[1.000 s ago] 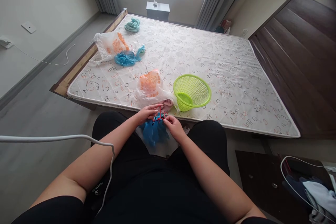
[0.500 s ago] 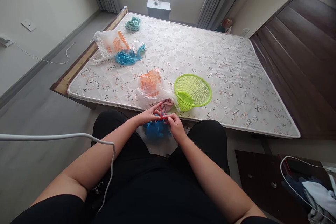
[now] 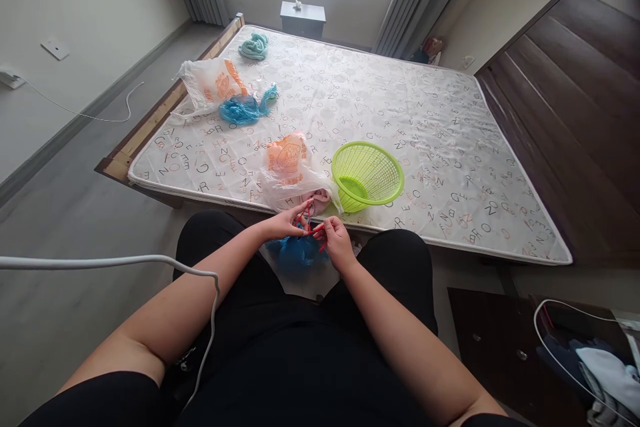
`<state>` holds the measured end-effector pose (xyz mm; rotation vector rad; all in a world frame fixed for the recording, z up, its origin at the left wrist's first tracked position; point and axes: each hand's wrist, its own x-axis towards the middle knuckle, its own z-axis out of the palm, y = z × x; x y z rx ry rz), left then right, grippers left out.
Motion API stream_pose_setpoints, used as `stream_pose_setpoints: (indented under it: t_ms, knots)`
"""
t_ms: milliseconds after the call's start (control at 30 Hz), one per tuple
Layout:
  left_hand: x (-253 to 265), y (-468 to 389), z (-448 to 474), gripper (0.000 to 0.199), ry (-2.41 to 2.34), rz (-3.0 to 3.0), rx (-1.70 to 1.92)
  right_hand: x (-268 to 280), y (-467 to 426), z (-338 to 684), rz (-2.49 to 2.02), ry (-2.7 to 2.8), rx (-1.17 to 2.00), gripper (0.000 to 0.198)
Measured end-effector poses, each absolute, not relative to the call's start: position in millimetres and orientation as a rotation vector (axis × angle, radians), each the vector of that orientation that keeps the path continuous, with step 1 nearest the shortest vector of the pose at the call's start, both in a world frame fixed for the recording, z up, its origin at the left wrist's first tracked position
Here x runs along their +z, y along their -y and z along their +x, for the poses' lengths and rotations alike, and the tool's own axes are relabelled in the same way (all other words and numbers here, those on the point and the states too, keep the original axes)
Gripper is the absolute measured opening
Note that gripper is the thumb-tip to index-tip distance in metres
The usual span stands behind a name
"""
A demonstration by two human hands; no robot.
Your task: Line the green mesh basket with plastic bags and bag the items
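Between my knees, my left hand [image 3: 286,223] pinches a loop of red yarn-like strand [image 3: 318,229]. My right hand [image 3: 336,240] closes on the same strand, with a red piece poking out below its fingers. Whether a thin tool is also in that hand is too small to make out. Right beneath both hands hangs a blue plastic bag [image 3: 296,251]. At the mattress edge just beyond, a white plastic bag with orange print [image 3: 286,173] lies with pink material [image 3: 320,200] at its mouth. A green mesh basket [image 3: 368,173] tilts beside it, its opening towards me.
The mattress [image 3: 450,167] fills the middle. At its far left lie a teal cloth bundle [image 3: 254,46], another white bag [image 3: 210,83] and a blue bag [image 3: 241,109]. A white cable [image 3: 125,260] crosses over my left arm. A dark headboard [image 3: 570,120] stands at right.
My right hand has drawn slightly away from my left, and more red strand shows between and below the hands. The bags and basket have stayed put.
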<state>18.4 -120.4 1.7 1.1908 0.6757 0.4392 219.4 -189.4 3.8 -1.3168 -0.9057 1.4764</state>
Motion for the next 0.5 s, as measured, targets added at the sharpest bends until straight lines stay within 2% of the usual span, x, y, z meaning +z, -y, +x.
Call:
stream_pose_setpoints:
  t_ms: [500]
  knots:
    - [-3.1,123.8,14.4,0.113,-0.717,1.367,0.274,2.1,186.7,217.4,-1.396,0.907,1.427,0.053]
